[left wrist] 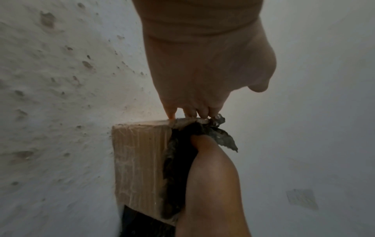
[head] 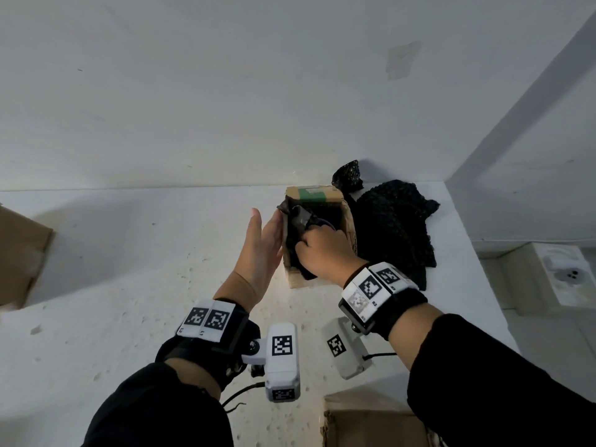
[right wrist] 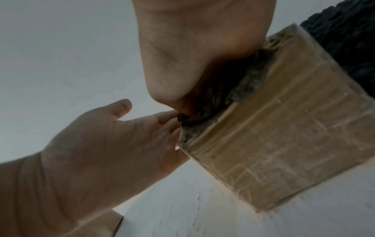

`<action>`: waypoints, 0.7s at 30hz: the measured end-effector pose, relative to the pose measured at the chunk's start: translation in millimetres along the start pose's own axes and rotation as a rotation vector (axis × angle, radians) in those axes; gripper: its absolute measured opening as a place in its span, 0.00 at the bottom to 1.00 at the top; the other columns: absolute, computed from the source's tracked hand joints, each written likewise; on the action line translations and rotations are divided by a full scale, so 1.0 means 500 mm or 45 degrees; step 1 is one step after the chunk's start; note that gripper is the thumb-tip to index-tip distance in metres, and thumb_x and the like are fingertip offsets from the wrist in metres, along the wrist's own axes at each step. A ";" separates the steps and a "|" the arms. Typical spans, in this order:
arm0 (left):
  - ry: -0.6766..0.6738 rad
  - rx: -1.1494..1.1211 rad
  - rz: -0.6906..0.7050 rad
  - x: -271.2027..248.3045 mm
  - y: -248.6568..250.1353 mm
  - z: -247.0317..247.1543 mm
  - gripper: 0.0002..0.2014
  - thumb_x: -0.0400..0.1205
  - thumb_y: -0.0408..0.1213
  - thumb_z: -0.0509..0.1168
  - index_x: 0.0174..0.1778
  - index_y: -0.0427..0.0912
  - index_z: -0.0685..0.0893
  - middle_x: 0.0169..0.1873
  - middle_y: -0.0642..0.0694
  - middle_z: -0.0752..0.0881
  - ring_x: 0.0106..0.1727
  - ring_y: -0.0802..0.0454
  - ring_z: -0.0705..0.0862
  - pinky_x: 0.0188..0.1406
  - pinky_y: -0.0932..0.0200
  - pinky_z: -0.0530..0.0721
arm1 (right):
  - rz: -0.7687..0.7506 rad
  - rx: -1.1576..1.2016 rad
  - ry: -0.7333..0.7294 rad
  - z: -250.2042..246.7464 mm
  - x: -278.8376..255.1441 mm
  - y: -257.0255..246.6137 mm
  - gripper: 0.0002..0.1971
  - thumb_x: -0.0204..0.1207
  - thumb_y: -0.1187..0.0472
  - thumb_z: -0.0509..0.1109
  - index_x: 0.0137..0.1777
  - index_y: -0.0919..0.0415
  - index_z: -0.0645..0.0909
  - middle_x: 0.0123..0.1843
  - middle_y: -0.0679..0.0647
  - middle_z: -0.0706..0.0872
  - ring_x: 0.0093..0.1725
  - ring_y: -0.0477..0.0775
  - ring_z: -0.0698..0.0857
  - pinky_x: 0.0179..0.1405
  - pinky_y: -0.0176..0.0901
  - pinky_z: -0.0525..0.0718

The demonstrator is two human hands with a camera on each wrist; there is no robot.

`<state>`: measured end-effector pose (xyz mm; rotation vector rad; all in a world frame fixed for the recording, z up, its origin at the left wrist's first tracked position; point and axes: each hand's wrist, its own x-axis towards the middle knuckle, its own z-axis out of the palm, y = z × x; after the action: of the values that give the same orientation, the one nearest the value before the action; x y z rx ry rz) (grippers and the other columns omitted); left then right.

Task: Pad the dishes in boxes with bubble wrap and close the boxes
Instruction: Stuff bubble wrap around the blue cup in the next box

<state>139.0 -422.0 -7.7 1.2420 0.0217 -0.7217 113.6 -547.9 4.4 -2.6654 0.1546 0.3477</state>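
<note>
Two hands at one small cardboard box [head: 317, 201] on the white table [head: 129, 253], near the far wall. Left hand [head: 261, 250] flat, fingers straight, pressed against the box's left side; fingertips [left wrist: 170, 114] reach its top edge. Right hand [head: 322, 250] is down inside the box, fingers curled into black bubble wrap [head: 298, 221] that lines it; whether it truly grips, cannot tell. A dark round dish [head: 325, 223] shows just beyond the knuckles. Loose heap of black wrap [head: 396, 227] lies just right of the box. Flat cardboard [head: 19, 253] at left edge; another carton [head: 371, 424] at near edge, between the sleeves.
</note>
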 end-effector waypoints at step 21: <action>-0.128 -0.101 -0.019 0.009 -0.013 0.004 0.34 0.83 0.66 0.36 0.80 0.54 0.65 0.74 0.49 0.75 0.76 0.54 0.70 0.82 0.47 0.58 | 0.038 -0.392 -0.552 -0.046 0.004 -0.032 0.24 0.80 0.48 0.51 0.72 0.55 0.73 0.74 0.58 0.72 0.67 0.60 0.73 0.57 0.52 0.72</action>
<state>138.3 -426.7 -14.1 1.1299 -0.0228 -0.7884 123.2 -543.9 30.7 -2.8062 0.0045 1.0186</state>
